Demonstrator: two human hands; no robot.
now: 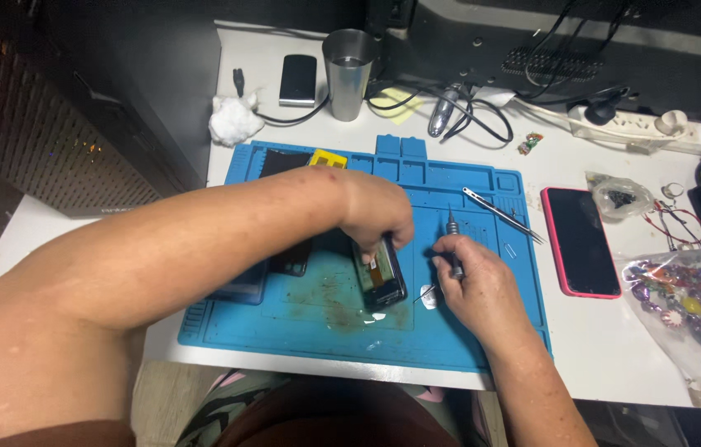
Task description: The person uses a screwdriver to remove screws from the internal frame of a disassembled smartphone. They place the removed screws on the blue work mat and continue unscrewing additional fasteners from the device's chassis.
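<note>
- An opened phone (381,277), its back off and its inner parts showing, is laid near the middle of a blue repair mat (450,331) on a white surface (607,348).
- The top end of the opened phone is pinched by the left hand (375,213), whose grip is closed on it from above with the fingers curled down.
- A small screwdriver (454,248) is held in the right hand (474,285); the grip is wrapped closed round its handle, and the tool stands just beside the phone's right edge.
- A small silvery piece (429,298) is seen on the mat between the phone and the right hand; its kind cannot be told.
- Metal tweezers (501,213) are laid on the mat's upper right part.
- A second phone in a pink case (580,242) is placed screen-up on the surface, right of the mat.
- A steel cup (349,73), a wad of white cotton (234,117) and a bag of coloured sweets (681,302) are also set on the surface.
</note>
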